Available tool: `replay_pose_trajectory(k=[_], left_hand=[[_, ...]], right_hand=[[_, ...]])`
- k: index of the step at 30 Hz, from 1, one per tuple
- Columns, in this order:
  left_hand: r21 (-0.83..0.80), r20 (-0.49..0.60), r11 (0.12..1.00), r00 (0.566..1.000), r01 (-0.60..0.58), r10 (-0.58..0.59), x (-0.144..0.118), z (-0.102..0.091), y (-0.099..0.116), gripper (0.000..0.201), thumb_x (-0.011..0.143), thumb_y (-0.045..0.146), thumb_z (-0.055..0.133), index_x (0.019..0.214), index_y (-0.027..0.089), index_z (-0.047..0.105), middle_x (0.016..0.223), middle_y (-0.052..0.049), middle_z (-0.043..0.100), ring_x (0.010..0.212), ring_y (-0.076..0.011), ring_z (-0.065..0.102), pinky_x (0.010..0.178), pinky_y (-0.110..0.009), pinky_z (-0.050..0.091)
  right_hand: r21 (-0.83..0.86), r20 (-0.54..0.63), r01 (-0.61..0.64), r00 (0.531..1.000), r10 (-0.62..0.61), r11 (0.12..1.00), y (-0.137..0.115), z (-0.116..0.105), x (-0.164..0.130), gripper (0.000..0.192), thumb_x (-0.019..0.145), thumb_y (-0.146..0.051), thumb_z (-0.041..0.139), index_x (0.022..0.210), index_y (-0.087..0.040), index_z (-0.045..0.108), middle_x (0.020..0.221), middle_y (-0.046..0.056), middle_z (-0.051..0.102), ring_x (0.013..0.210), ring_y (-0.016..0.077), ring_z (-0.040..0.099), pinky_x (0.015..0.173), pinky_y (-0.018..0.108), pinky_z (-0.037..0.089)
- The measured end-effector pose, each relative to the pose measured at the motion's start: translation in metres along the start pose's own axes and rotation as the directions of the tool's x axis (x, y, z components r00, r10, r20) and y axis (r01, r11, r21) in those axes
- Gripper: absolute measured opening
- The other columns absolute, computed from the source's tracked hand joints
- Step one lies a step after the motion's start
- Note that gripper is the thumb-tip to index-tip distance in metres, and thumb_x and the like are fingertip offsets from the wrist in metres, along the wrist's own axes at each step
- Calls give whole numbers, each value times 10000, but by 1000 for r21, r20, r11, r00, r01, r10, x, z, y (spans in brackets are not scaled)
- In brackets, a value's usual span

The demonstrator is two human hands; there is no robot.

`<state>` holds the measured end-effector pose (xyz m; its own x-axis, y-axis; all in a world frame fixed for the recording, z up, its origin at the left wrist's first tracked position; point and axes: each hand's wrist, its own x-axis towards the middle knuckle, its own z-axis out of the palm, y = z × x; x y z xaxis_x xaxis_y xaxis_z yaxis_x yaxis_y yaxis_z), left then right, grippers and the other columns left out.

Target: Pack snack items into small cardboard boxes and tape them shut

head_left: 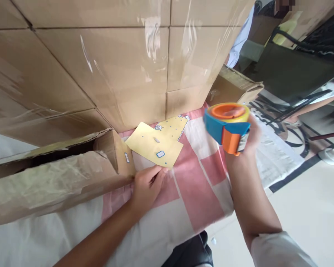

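Observation:
My left hand [149, 185] pinches the near corner of a yellow sheet of paper [144, 142] printed with small blue-outlined figures. Partly beneath that sheet lies another yellow piece with a scalloped blue edge [174, 128]. Raised at the right, my right hand [253, 137] grips a blue and orange tape dispenser [228, 128] loaded with a yellow roll of tape. Some of its fingers are hidden behind the dispenser and blurred. Both paper pieces rest on a pink and white checked cloth [195, 181].
Taped cardboard boxes [128, 66] form a wall behind the cloth. An open long carton [58, 181] stands at the left, another carton [233, 87] at the back right. Beyond are a dark chair [295, 70] and parts of other people. Pale floor [308, 218] shows at right.

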<state>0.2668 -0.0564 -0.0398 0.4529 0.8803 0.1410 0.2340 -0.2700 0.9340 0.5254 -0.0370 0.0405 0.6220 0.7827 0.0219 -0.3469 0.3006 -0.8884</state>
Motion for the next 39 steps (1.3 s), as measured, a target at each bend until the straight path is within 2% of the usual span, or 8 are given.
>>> replay_pose_trajectory(k=[4,11,17,23,29,31,34,39], left_hand=[[-22,4,1000,1000,7,-7,2,1,0,455,999,374,527,590,178,491,527,49,502,515,-84,477,565,-217,373],[-125,-119,991,991,44,-59,6,3,-2,333,966,380,569,723,174,666,601,27,620,567,-106,559,572,-207,436],[-222,-184,974,983,-49,7,6,6,-6,252,936,389,626,994,177,749,784,-38,742,670,-145,659,600,-226,503],[-238,-212,963,975,-124,73,2,6,-1,314,946,419,613,1019,151,760,740,-46,740,695,-161,687,690,-252,549],[-237,-230,953,964,-187,132,1,4,8,396,944,435,615,1112,112,771,705,-62,736,663,-167,665,700,-274,559],[-236,-217,949,963,-209,158,0,1,16,433,935,433,627,1176,97,756,665,-55,728,604,-158,636,645,-269,550],[-219,-188,948,963,-233,193,-9,-6,31,455,937,424,629,1253,112,726,629,-39,716,553,-141,603,577,-249,522],[-178,-273,937,930,-302,248,-51,-23,54,440,966,402,583,1302,144,699,670,-38,736,565,-128,631,571,-226,534]], right_hand=[[-9,-150,293,945,-292,956,12,-10,17,259,849,-474,473,843,-252,606,787,47,671,824,238,700,799,385,576],[-235,134,137,985,-108,962,69,-7,17,263,838,-442,540,992,-233,580,771,17,703,743,210,682,722,340,543],[-744,37,87,995,-89,662,46,-20,21,377,794,-551,602,773,-175,632,749,60,679,750,220,623,684,321,474],[-820,124,97,992,10,565,17,-29,1,310,765,-445,644,676,-160,727,731,79,723,773,231,651,727,323,468],[-849,203,208,977,-63,485,-7,-23,-44,285,781,-423,694,640,-178,728,617,62,679,705,228,615,665,325,436],[-785,402,355,915,-18,508,-13,-10,-67,299,850,-455,660,781,-185,767,761,71,740,741,222,633,689,322,455],[-623,690,554,722,54,552,-21,16,-104,253,903,-411,647,923,-190,769,835,58,745,720,186,609,652,294,443],[-484,830,691,556,33,537,-40,56,-155,233,966,-242,565,801,-196,722,708,2,659,630,121,503,573,254,356]])
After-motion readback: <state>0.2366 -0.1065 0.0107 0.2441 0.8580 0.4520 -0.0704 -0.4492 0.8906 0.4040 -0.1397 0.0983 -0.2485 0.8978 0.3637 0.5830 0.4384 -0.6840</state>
